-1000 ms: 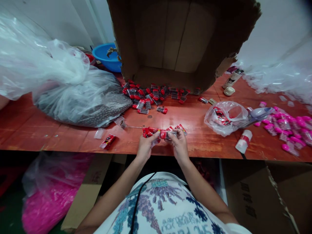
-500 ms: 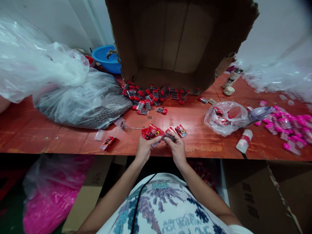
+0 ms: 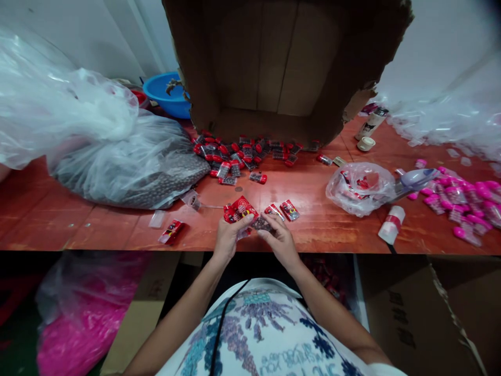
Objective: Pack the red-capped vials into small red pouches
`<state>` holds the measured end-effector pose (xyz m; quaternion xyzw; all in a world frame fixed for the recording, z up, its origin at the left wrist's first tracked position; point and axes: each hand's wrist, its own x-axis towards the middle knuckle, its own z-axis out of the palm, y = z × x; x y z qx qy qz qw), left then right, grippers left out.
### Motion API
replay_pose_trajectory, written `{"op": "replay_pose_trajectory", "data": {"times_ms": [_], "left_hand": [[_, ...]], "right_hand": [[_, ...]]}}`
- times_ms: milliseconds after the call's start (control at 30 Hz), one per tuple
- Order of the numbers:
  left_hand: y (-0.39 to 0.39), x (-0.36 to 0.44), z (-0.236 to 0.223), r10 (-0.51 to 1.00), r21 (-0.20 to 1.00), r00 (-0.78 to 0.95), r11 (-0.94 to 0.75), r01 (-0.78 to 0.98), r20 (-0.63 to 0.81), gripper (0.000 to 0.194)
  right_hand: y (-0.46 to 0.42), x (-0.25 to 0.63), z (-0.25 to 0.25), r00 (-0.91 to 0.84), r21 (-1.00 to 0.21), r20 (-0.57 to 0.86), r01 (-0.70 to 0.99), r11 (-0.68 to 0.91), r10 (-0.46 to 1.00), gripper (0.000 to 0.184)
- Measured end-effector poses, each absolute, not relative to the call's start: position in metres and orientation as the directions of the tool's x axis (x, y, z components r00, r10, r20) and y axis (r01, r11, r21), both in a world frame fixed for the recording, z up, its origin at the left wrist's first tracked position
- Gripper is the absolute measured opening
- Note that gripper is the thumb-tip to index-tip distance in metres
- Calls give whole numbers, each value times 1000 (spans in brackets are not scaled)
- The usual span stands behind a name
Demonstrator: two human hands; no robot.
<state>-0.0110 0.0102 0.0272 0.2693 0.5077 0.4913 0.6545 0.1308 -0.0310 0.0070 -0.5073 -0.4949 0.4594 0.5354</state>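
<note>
My left hand (image 3: 228,235) is closed on a few red printed wrappers (image 3: 241,205), thumb on top, just above the front of the table. In my right hand (image 3: 282,243) a small clear bottle of dark beads (image 3: 262,224) lies between thumb and fingers, its end against the wrappers. Whether the bottle is inside a wrapper I cannot tell. Just beyond my right fingers are two red printed packets (image 3: 289,210). Another red packet (image 3: 171,231) rests to the left of my hands.
A pile of red-capped bottles (image 3: 242,154) spills before a torn cardboard box (image 3: 270,112). Left lies a plastic bag of dark beads (image 3: 133,167). At right are a clear bag of red wrappers (image 3: 362,190), a white-and-red roll (image 3: 392,225) and pink-capped bottles (image 3: 465,201).
My right fingers have loosened and shifted slightly on the bottle, so more of its dark beads show. My left hand with the wrappers has moved a little to the left.
</note>
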Motion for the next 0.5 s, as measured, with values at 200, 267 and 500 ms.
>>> {"op": "replay_pose_trajectory", "data": {"times_ms": [200, 267, 500], "left_hand": [[4, -4, 28, 929, 880, 63, 365, -304, -364, 37], [3, -3, 30, 903, 847, 129, 430, -314, -411, 38], [6, -5, 33, 901, 820, 118, 429, -378, -418, 28]], "right_hand": [[-31, 126, -1, 143, -999, 45, 0, 46, 989, 47], [-31, 127, -4, 145, -999, 11, -49, 19, 989, 51], [-27, 142, 2, 14, -991, 114, 65, 113, 993, 49]]}}
